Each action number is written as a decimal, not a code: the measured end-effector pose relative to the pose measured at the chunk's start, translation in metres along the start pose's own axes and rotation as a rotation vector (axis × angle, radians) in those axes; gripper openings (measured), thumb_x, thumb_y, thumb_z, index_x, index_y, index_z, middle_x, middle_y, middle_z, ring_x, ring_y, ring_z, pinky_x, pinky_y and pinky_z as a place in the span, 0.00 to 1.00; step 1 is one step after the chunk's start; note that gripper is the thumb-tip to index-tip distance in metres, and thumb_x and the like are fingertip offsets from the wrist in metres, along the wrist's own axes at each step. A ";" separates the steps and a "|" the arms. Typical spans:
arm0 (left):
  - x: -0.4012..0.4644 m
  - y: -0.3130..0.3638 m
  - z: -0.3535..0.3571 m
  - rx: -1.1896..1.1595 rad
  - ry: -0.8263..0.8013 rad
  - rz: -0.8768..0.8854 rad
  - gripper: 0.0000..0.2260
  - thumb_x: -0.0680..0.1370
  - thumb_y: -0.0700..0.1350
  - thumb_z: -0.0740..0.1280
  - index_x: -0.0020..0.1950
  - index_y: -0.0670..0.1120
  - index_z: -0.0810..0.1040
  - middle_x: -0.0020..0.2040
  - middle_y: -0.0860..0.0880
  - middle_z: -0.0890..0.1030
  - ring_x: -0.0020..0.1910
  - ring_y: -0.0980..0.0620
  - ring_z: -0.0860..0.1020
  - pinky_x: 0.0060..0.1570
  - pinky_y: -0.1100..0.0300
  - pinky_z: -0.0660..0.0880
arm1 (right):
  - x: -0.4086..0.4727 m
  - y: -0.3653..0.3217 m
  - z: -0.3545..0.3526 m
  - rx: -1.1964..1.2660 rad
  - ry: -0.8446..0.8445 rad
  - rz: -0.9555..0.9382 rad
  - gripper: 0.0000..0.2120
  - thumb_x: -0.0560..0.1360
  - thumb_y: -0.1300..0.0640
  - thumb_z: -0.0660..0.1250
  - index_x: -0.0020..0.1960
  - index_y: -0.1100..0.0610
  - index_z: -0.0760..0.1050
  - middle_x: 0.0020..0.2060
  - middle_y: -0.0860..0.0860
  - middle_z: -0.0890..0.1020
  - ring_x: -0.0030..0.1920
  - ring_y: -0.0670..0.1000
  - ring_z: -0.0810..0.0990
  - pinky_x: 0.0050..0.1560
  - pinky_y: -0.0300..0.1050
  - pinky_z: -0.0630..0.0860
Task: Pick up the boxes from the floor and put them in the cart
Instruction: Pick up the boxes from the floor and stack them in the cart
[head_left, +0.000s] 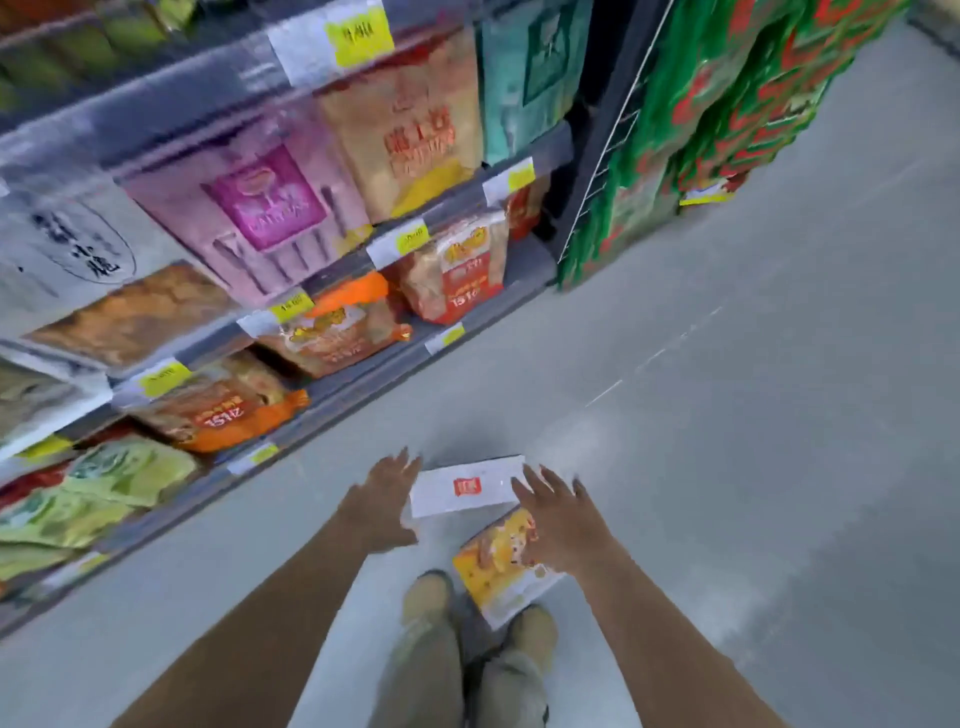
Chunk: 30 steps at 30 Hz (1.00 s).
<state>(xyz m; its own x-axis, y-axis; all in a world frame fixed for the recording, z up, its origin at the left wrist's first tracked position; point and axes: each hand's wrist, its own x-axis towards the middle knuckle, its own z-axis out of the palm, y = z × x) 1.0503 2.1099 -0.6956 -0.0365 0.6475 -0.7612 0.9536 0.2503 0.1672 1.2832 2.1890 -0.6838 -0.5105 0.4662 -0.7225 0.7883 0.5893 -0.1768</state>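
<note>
Two boxes lie on the grey floor just ahead of my shoes. The white box (465, 486) with a small red logo is the farther one. The yellow-orange box (501, 571) lies nearer, tilted, beside my right shoe. My left hand (382, 501) hovers with spread fingers at the white box's left end. My right hand (558, 519) is spread over the white box's right end and the yellow box's top corner. Neither hand has closed on a box. No cart is in view.
Store shelves (322, 395) packed with snack bags run along the left, their bottom edge close to the boxes. A green and red stack of goods (675, 156) stands at the far end. My shoes (426, 597) stand on the floor (753, 415), which stretches to the right.
</note>
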 end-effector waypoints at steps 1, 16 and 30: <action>0.022 -0.002 0.025 0.014 -0.026 -0.018 0.49 0.72 0.56 0.70 0.77 0.46 0.36 0.77 0.47 0.36 0.78 0.46 0.42 0.75 0.45 0.52 | 0.022 0.001 0.026 -0.018 -0.002 -0.018 0.42 0.75 0.46 0.65 0.78 0.51 0.41 0.78 0.48 0.41 0.78 0.50 0.42 0.75 0.57 0.42; 0.230 -0.011 0.178 0.193 0.090 -0.131 0.48 0.68 0.48 0.76 0.76 0.45 0.45 0.73 0.43 0.58 0.72 0.42 0.60 0.69 0.37 0.60 | 0.243 0.036 0.172 -0.087 0.109 -0.006 0.51 0.71 0.49 0.70 0.77 0.53 0.34 0.77 0.54 0.40 0.77 0.56 0.38 0.74 0.60 0.36; 0.066 0.032 0.007 0.103 0.058 0.023 0.44 0.66 0.46 0.75 0.75 0.51 0.52 0.68 0.47 0.64 0.68 0.46 0.64 0.65 0.49 0.67 | 0.079 0.020 0.027 0.026 0.171 -0.044 0.45 0.66 0.44 0.73 0.73 0.55 0.52 0.66 0.53 0.65 0.70 0.55 0.63 0.74 0.66 0.46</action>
<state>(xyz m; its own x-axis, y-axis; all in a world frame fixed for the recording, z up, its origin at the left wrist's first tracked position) 1.0803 2.1552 -0.7453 -0.0285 0.6937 -0.7197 0.9800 0.1611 0.1164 1.2675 2.2197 -0.7620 -0.5939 0.5473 -0.5897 0.7715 0.5953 -0.2245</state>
